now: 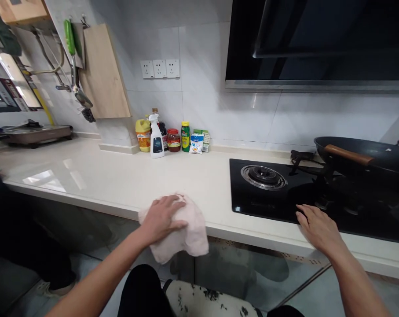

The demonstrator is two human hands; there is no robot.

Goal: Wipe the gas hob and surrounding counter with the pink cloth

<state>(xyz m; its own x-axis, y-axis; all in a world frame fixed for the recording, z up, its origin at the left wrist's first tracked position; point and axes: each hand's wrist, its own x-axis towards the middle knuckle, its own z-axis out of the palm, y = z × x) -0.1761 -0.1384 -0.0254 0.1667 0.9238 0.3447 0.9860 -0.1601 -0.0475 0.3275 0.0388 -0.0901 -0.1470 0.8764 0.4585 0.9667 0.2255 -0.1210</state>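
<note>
My left hand (164, 219) presses on a pale pink cloth (192, 226) at the front edge of the white countertop (199, 176). Its fingers curve over the cloth and the thumb points right. Part of the cloth hangs down over the counter's edge. Farther right, my right hand (320, 229) rests palm down, empty, with its fingertips on the front rim of the black gas stove (268, 204). The fingers are stretched out.
A white spray bottle (157, 141), a yellow jug (143, 136), a red-lidded jar (173, 141) and a green bottle (185, 137) stand by the wall. A wok (377, 154) sits on the right burner. Someone's dark-clothed leg (21, 237) is at left.
</note>
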